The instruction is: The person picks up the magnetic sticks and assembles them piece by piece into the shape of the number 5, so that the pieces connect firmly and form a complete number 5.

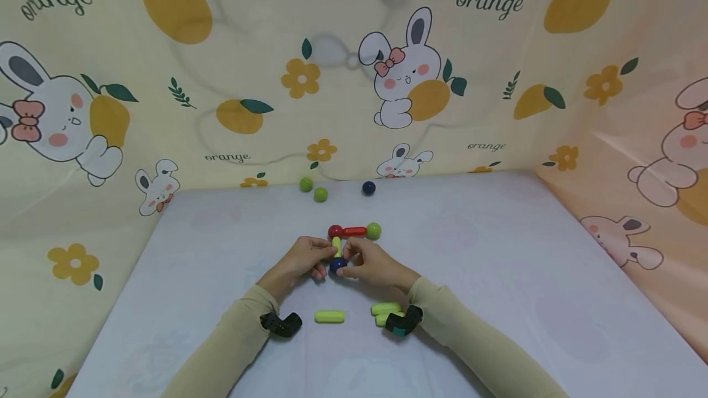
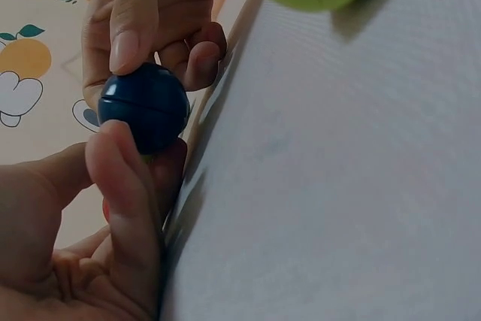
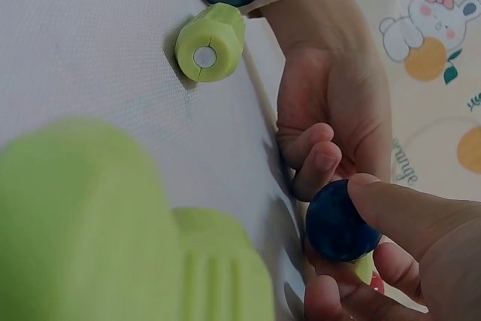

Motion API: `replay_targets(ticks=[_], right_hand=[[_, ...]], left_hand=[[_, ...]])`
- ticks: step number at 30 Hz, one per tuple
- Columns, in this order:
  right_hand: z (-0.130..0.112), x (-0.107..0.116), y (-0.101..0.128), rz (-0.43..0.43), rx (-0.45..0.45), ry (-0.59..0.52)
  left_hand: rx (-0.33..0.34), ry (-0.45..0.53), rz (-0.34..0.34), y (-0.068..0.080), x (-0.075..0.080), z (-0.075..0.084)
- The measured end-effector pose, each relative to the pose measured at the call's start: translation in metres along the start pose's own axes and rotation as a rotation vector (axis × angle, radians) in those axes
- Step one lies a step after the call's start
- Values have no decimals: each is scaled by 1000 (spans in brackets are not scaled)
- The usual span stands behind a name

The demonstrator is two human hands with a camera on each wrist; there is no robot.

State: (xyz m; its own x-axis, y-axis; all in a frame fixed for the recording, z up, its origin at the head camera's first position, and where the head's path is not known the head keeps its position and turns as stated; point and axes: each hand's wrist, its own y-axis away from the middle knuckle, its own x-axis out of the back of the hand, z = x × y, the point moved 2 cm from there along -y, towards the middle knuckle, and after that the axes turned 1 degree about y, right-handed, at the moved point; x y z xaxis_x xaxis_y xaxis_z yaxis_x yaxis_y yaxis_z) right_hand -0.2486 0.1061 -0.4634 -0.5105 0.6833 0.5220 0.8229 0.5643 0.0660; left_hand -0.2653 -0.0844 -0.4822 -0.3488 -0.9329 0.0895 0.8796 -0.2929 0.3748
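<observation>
A dark blue ball [image 1: 338, 266] sits at the near end of a yellow-green rod [image 1: 336, 243], whose far end meets a red ball [image 1: 335, 231]. From that red ball a red rod [image 1: 354, 231] runs right to a green ball [image 1: 373, 231]. My left hand [image 1: 303, 258] pinches the yellow-green rod from the left. Opposite it, my right hand [image 1: 377, 264] grips the blue ball between thumb and finger. Both wrist views show the blue ball [image 2: 144, 107] between the two hands, with the rod mostly hidden behind it.
One loose yellow-green rod [image 1: 329, 317] lies nearer me, and two more rods [image 1: 385, 308] are partly covered by the right wrist camera [image 1: 404, 321]. At the table's back edge are two green balls [image 1: 320, 195] and another dark blue ball [image 1: 369, 188]. A printed cloth [image 1: 260, 66] hangs behind.
</observation>
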Motion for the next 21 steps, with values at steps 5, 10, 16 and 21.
replay_targets(ticks=[5,10,16,21], right_hand=[[0,1,0,12,-7,3],[-1,4,0,18,2,-7],[0,6,1,27,-14,1],[1,8,0,26,-16,-23]], left_hand=[[4,-1,0,0,0,0],[10,5,3,0,0,0],[30,6,14,0,-1,1],[29,7,6,2,-1,3]])
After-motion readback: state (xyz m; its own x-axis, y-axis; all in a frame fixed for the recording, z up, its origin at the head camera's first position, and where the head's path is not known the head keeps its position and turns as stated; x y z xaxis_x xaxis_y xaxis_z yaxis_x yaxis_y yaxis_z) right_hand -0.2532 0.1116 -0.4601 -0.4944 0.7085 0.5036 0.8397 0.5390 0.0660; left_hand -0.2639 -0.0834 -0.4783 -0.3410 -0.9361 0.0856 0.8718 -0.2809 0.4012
